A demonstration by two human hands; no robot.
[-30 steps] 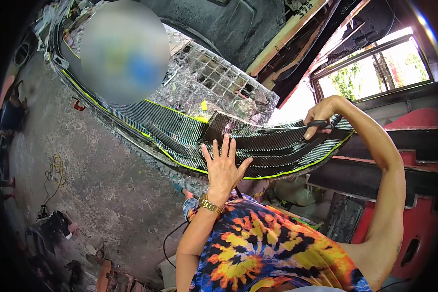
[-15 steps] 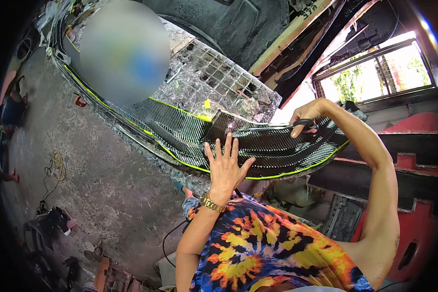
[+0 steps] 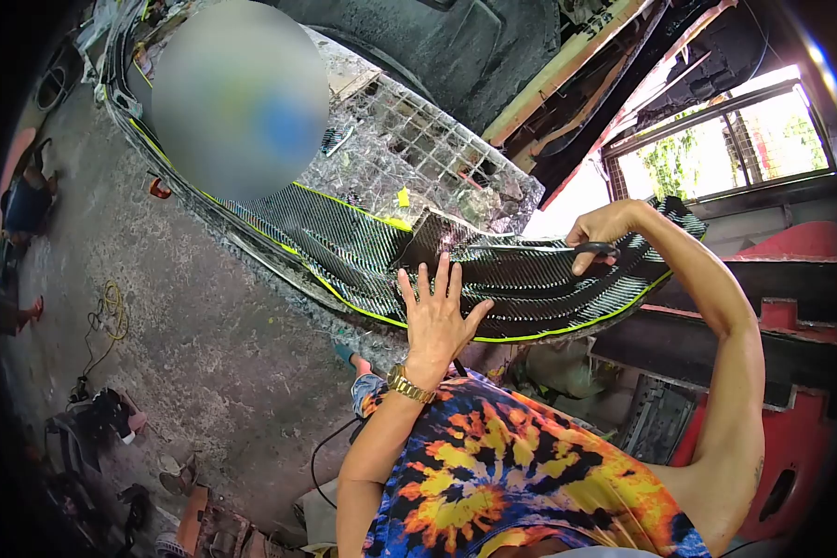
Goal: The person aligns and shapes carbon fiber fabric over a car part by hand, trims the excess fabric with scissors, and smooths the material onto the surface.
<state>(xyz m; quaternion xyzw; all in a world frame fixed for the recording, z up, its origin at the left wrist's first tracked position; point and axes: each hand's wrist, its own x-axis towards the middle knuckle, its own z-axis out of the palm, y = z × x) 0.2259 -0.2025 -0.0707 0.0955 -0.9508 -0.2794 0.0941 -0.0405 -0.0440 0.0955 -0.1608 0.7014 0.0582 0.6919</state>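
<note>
A long curved mold is draped with black woven carbon fiber cloth (image 3: 530,288), edged by bright yellow-green tape (image 3: 363,312). My left hand (image 3: 437,316) lies flat on the cloth with its fingers spread, a gold watch on the wrist. At the cloth's upper edge, my right hand (image 3: 604,228) grips black-handled scissors (image 3: 597,249). Their blades point left along that edge; whether they are parted is hard to make out. A separate-looking dark flap of cloth (image 3: 428,240) sits just above my left fingertips.
Behind the cloth stands a resin-crusted wire grid (image 3: 428,126) with scraps and a yellow bit (image 3: 403,197). A blurred round patch covers the upper left. Red and black panels (image 3: 800,391) stand at right. A yellow cord (image 3: 113,312) lies on the concrete floor (image 3: 223,372); another person's legs show far left.
The view has shifted slightly. My right hand and the scissors have moved a little right and nearer to me. My left hand stays flat on the cloth.
</note>
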